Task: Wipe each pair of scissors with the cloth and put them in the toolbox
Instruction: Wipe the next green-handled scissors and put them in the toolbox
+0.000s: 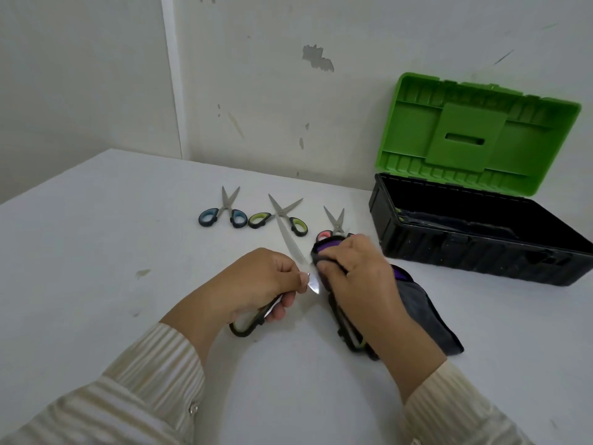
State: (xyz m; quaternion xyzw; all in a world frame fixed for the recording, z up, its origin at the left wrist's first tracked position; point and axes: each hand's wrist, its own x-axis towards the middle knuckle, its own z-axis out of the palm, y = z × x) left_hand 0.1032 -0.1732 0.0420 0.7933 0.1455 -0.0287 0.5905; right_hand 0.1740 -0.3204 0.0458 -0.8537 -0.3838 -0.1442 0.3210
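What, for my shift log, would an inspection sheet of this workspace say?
Surface: white table, a few small marks.
Job's things: open scissors in hand; blue-handled scissors, green-handled scissors and pink-handled scissors lie in a row behind them; dark cloth; black toolbox at the right, green lid up, contents too dark to tell.
Clutter: nothing seen.
Hands: left hand grips the open scissors near one handle; right hand holds the dark cloth against them.
Cables: nothing seen.
Surroundings: white wall, paint chipped in places.
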